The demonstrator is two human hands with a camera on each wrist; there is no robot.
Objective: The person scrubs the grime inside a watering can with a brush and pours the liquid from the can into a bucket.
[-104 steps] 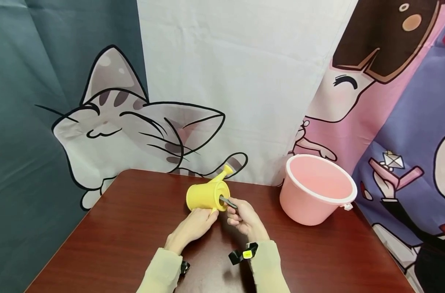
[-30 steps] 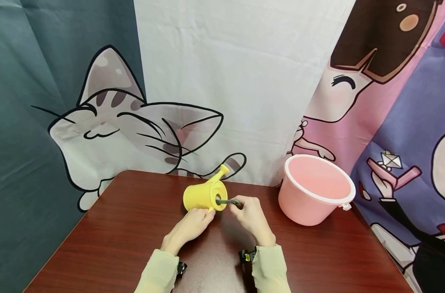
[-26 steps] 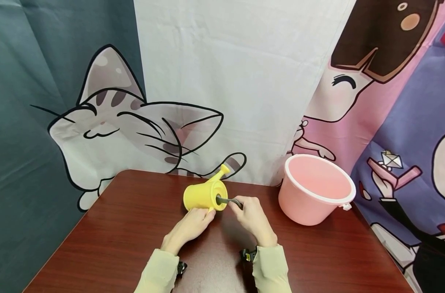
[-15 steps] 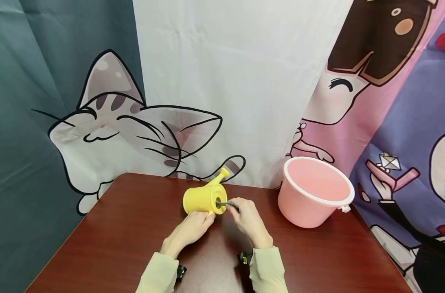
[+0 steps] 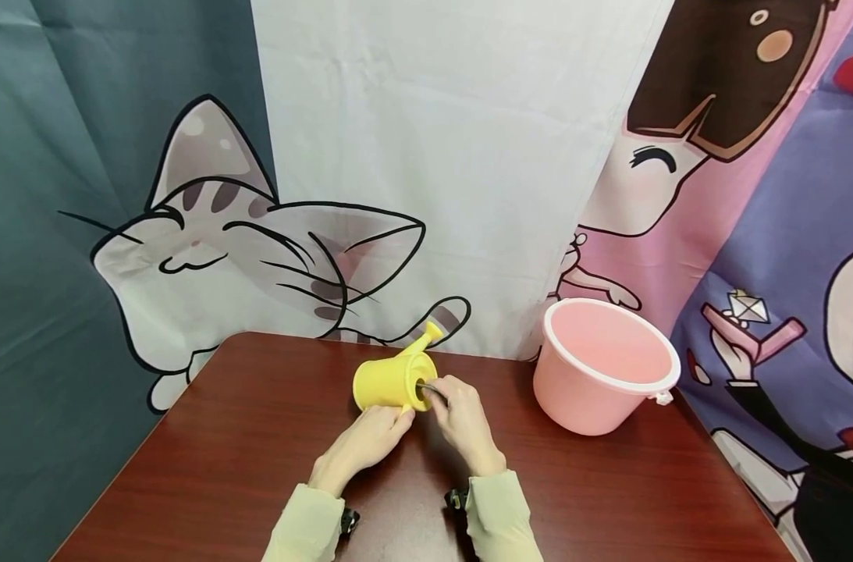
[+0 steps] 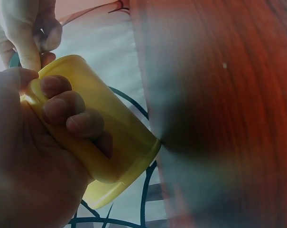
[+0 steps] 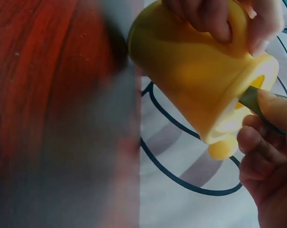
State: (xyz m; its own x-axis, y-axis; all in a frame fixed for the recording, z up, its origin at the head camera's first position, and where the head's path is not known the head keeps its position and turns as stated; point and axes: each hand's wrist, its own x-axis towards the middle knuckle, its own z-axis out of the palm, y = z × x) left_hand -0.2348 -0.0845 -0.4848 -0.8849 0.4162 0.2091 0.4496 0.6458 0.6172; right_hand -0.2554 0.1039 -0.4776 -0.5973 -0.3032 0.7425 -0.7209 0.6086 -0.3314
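A yellow watering can is tipped over to the right in the head view, its open top facing my right hand and its spout pointing up and back. My left hand grips the can's handle, with the fingers curled round it in the left wrist view. Between thumb and fingers, my right hand pinches a thin, curved grey-green handle. The far end of that handle goes into the can's opening and is hidden inside, so its kind cannot be told.
To the right on the brown table stands a pink bucket with a white rim. A printed cloth hangs behind the table's back edge. Black wrist cameras sit at both cuffs.
Over the last second my right hand has moved left towards the can, and less of the grey-green handle shows outside the opening. The left hand and can stay nearly in place.
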